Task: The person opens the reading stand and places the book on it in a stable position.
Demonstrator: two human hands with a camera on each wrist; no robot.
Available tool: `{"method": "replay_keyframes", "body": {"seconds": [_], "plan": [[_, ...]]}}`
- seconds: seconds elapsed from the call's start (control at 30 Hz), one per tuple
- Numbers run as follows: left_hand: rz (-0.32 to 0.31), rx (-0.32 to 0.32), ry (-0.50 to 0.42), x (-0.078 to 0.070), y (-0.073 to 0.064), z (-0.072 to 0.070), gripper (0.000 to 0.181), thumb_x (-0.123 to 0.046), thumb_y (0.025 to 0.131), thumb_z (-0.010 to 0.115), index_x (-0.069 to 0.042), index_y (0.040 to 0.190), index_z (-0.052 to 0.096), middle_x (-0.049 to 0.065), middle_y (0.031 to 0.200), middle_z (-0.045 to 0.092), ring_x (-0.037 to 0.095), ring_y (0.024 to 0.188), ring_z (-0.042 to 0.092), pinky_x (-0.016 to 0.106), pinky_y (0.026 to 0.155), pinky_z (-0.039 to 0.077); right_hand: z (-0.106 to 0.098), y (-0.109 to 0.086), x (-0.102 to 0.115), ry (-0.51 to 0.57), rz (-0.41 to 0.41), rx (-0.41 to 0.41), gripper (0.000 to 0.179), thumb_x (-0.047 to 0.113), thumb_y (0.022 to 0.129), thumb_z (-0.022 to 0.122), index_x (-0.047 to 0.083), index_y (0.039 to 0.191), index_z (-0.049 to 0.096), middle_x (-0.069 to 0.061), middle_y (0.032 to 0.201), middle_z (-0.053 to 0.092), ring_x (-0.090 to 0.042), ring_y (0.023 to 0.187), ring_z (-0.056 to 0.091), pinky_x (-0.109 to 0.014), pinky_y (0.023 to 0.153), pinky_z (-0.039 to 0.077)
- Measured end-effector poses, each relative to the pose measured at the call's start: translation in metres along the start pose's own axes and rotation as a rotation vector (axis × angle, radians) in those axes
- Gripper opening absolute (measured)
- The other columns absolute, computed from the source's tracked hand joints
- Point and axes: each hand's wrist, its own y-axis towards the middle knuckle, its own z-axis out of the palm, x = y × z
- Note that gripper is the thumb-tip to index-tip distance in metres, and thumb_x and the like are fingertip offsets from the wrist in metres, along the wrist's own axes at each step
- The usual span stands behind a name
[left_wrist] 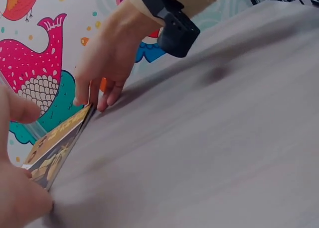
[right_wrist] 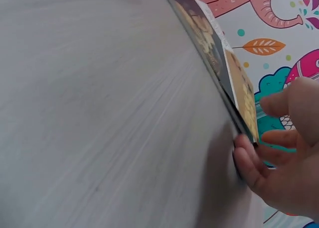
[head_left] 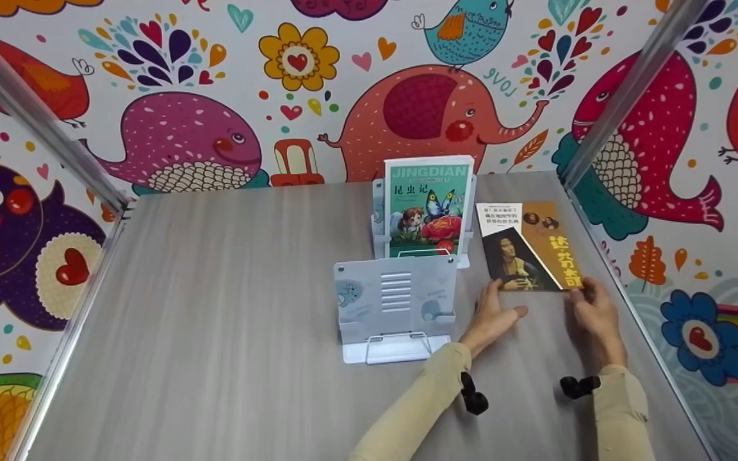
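A paperback book [head_left: 539,246] with a brown, white and black cover and a portrait lies flat at the right of the table. My left hand [head_left: 489,321] is at its near left corner, fingertips at the edge and thumb held apart. At the near right corner, fingers of my right hand [head_left: 598,319] touch the book's edge. In the right wrist view, the thumb of that right hand [right_wrist: 284,158] stands away from the cover. Neither hand is curled round the book.
Left of the hands stands a pale grey-blue book stand [head_left: 398,304] with a wire front. Behind it, a second stand [head_left: 378,208] holds upright a green-covered book [head_left: 430,211]. Patterned wall panels and a metal rail [head_left: 657,365] border the grey table [head_left: 215,307].
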Motion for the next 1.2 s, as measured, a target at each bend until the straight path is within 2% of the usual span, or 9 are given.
{"method": "replay_keyframes", "body": {"seconds": [0.17,0.27,0.4,0.53,0.67,0.87,1.0,1.07,1.2], "plan": [[0.021,-0.081,-0.173,-0.001,-0.005,0.001,0.054,-0.014,0.084,0.074,-0.005,0.133,0.054,0.013,0.130,0.059,0.024,0.122,0.056,0.037,0.107,0.046,-0.013,-0.014,-0.002,-0.132,0.021,-0.093,0.056,0.024,0.104,0.042,-0.016,0.143,0.039,-0.039,0.138,0.049,-0.048,0.122,0.052,-0.054,0.102,0.045],[0.043,-0.141,-0.233,0.003,-0.006,0.001,0.038,-0.005,0.087,0.070,0.000,0.122,0.058,0.012,0.109,0.063,0.020,0.101,0.061,0.030,0.089,0.052,-0.021,-0.024,-0.003,-0.177,0.104,-0.029,0.058,0.030,0.104,0.042,-0.017,0.138,0.043,-0.038,0.130,0.052,-0.045,0.111,0.055,-0.051,0.093,0.050],[0.046,-0.180,-0.164,0.009,-0.007,-0.004,0.024,-0.001,0.091,0.065,0.002,0.115,0.062,0.007,0.097,0.065,0.011,0.086,0.060,0.023,0.078,0.052,-0.029,-0.035,-0.006,-0.151,0.190,0.122,0.063,0.035,0.104,0.046,-0.017,0.138,0.042,-0.036,0.127,0.053,-0.039,0.107,0.056,-0.046,0.088,0.053],[0.046,-0.139,-0.090,0.014,-0.008,-0.011,0.017,0.002,0.088,0.065,-0.001,0.104,0.066,0.004,0.091,0.065,0.009,0.080,0.055,0.023,0.072,0.050,-0.031,-0.041,-0.014,-0.115,0.206,0.209,0.061,0.031,0.101,0.053,-0.018,0.136,0.043,-0.031,0.122,0.056,-0.034,0.103,0.058,-0.034,0.081,0.056],[0.018,-0.077,-0.125,0.018,-0.014,-0.015,0.022,0.005,0.081,0.066,-0.008,0.099,0.067,-0.001,0.089,0.063,0.008,0.078,0.054,0.022,0.070,0.049,-0.033,-0.044,-0.022,-0.091,0.185,0.197,0.052,0.022,0.099,0.058,-0.018,0.131,0.047,-0.026,0.111,0.061,-0.025,0.093,0.059,-0.023,0.071,0.054],[0.115,0.061,-0.212,0.020,-0.032,-0.016,0.031,0.012,0.083,0.062,-0.008,0.105,0.069,-0.001,0.098,0.069,0.006,0.083,0.065,0.021,0.073,0.059,-0.041,-0.052,-0.037,0.034,0.137,0.156,0.042,0.015,0.099,0.058,-0.014,0.128,0.050,0.000,0.093,0.067,-0.007,0.080,0.059,-0.016,0.068,0.052],[0.189,0.113,-0.082,0.018,-0.043,-0.023,0.029,0.008,0.088,0.063,-0.016,0.103,0.070,-0.009,0.096,0.067,0.000,0.085,0.063,0.017,0.075,0.056,-0.048,-0.058,-0.044,0.280,0.232,0.159,0.037,0.018,0.097,0.068,0.003,0.126,0.051,0.017,0.085,0.066,0.000,0.079,0.063,-0.015,0.072,0.055],[0.235,0.137,0.006,0.015,-0.048,-0.030,0.028,0.005,0.088,0.064,-0.019,0.102,0.070,-0.012,0.094,0.066,-0.001,0.085,0.061,0.017,0.077,0.054,-0.050,-0.062,-0.046,0.413,0.251,0.160,0.034,0.020,0.094,0.073,0.011,0.121,0.055,0.018,0.083,0.068,0.000,0.080,0.065,-0.017,0.074,0.057],[0.378,0.160,0.171,0.004,-0.057,-0.050,0.021,-0.004,0.090,0.067,-0.019,0.104,0.069,-0.013,0.089,0.065,-0.002,0.083,0.059,0.014,0.078,0.051,-0.049,-0.074,-0.041,0.529,0.164,0.137,0.020,0.019,0.093,0.075,0.024,0.110,0.064,0.018,0.087,0.070,-0.001,0.083,0.066,-0.018,0.078,0.058]]}}
